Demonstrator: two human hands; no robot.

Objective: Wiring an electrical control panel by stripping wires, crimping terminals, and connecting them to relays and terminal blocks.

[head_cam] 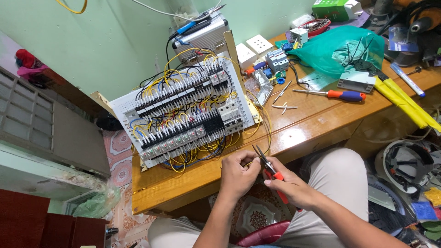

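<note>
My left hand (237, 173) pinches the end of a yellow wire (268, 126) just below the table's front edge. My right hand (290, 186) grips red-handled pliers (270, 169), whose jaws meet the wire beside my left fingers. The wire loops up to a white control panel (183, 108) that lies tilted on the wooden table (303, 126). The panel is packed with rows of relays, breakers and yellow, blue and black wiring.
A screwdriver with an orange and blue handle (337, 94), a green plastic bag (337, 48), white sockets (252, 48), a breaker block (277, 59) and yellow-handled tools (404, 103) lie on the table's right half. A helmet (404, 163) sits on the floor at right. My knee (340, 172) is under the edge.
</note>
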